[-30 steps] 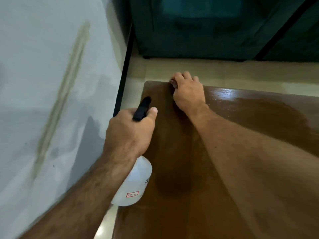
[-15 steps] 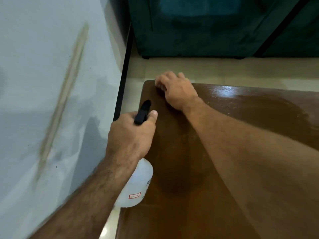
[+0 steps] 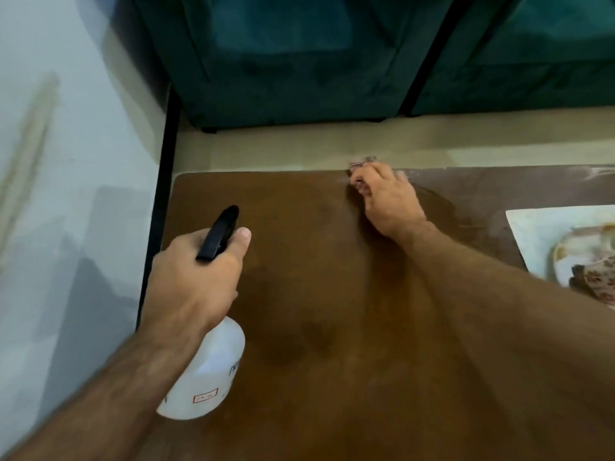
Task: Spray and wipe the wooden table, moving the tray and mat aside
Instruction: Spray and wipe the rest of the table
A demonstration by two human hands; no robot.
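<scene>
The left hand (image 3: 196, 277) is wrapped around the neck of a white plastic spray bottle (image 3: 208, 374), thumb lying alongside its black trigger head (image 3: 219, 232), which points toward the far side. The bottle hangs tilted below the fist, over the near left part of the wooden table (image 3: 299, 311), close to its left edge. The right hand (image 3: 386, 201) reaches across to the far edge of the table and presses down, fingers curled over a small crumpled cloth (image 3: 361, 163); only a pinkish, patterned bit of it shows past the fingertips, and it is blurred. The tabletop around that hand looks streaked and paler toward the far right. At the right edge of the view a pale mat (image 3: 532, 234) lies on the table, carrying a patterned tray or dish (image 3: 585, 257) that is cut off by the frame. Beyond the table are a beige floor (image 3: 299, 144) and dark green upholstered seating (image 3: 283, 61). A light wall (image 3: 66, 161) runs along the left.
</scene>
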